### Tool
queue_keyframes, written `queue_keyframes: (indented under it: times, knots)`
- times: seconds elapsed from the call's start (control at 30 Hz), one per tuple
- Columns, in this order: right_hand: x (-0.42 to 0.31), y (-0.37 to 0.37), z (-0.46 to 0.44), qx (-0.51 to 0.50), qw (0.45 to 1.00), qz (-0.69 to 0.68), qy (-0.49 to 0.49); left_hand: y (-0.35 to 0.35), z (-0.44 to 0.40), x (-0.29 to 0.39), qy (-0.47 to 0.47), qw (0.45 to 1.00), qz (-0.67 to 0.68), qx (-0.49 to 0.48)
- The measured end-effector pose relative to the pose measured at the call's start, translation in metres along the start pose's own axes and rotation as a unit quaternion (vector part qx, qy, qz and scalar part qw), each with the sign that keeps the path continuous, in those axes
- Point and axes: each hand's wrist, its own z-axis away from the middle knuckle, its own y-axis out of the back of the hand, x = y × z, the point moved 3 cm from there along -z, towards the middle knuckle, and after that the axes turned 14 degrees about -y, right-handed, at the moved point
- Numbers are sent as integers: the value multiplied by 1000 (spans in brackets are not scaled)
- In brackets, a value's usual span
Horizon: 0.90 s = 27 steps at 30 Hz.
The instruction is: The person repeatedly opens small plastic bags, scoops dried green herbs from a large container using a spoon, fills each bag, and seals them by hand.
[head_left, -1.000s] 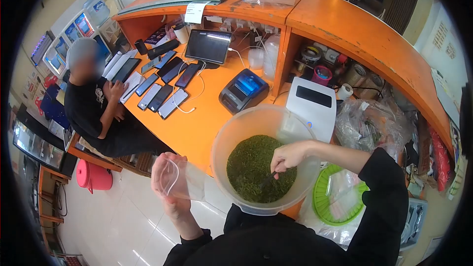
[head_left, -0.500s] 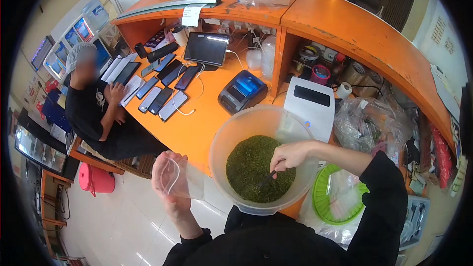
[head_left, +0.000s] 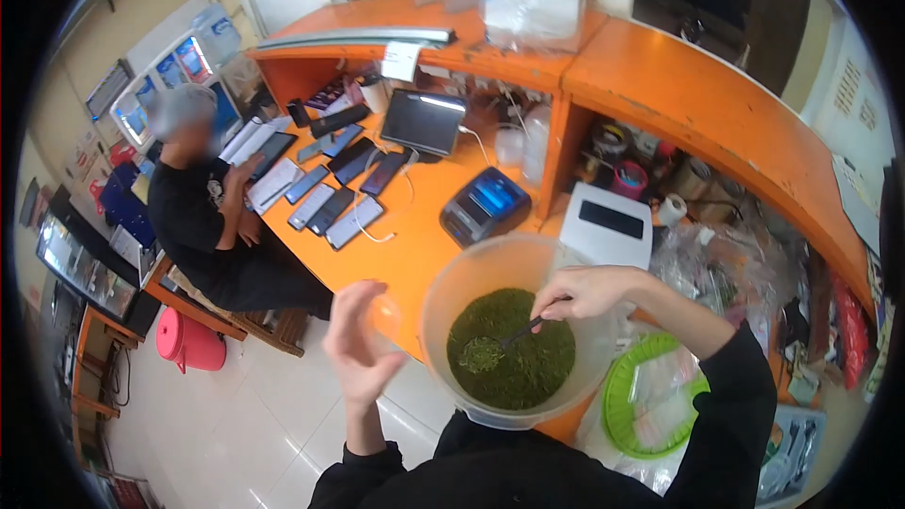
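Observation:
My right hand (head_left: pixel 586 291) grips the dark handle of a spoon (head_left: pixel 524 333) over a large translucent plastic tub (head_left: pixel 436 306). The spoon's bowl carries a heap of chopped green herb-like flakes (head_left: pixel 514 386), the same stuff that covers the bottom of the tub. To the left of the tub, my left hand (head_left: pixel 358 344) is raised with thumb and fingers curved around a clear plastic bag (head_left: pixel 385 317). The bag is blurred and see-through, so its edges hardly show.
Several phones (head_left: pixel 332 210), a tablet (head_left: pixel 422 121) and a black printer (head_left: pixel 485 206) lie on the orange counter. A white device (head_left: pixel 603 226) stands behind the tub. At right is a green basket (head_left: pixel 619 405) with clear bags. A person (head_left: pixel 203 217) sits at left.
The spoon has come up out of the green flakes with a load on it, its bowl now turned left. My left hand has shifted slightly right and turned, with the bag. The camera view has shifted.

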Motion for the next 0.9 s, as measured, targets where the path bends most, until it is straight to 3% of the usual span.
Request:
queue_keyframes:
  times: [0.07, 0.2, 0.23, 0.4, 0.5, 0.6, 0.63, 0.73, 0.8, 0.9]
  knots:
    - [-9, 16, 15, 38, 999, -12, 34, -7, -13, 7, -65, 963, -211, -152]
    - [-24, 41, 47, 98, 995, -35, 8, -34, -19, 9, -61, 933, -252, -249]
    - [-20, 43, 51, 107, 993, -41, -38, -40, -21, 9, -73, 923, -261, -275]
    - [-3, 39, 53, 138, 990, -13, -21, -79, -27, 11, -146, 895, -216, -362]
    - [-18, 31, 59, 178, 983, 33, -41, -95, -22, 5, -98, 910, -159, -369]
    - [-41, 12, 70, 407, 888, 204, 60, -99, -25, -4, 58, 945, -27, -320]
    - [-53, 8, 75, 443, 851, 276, 65, -99, -23, -12, 132, 943, 88, -294]
    - [-80, -6, 87, 518, 726, 445, 78, -97, -13, -36, 320, 843, 381, -203]
    - [-86, -11, 89, 546, 658, 513, 76, -97, -14, -38, 409, 741, 512, -148]
    - [-88, -9, 89, 533, 670, 515, 38, -96, -16, -34, 378, 781, 473, -155]
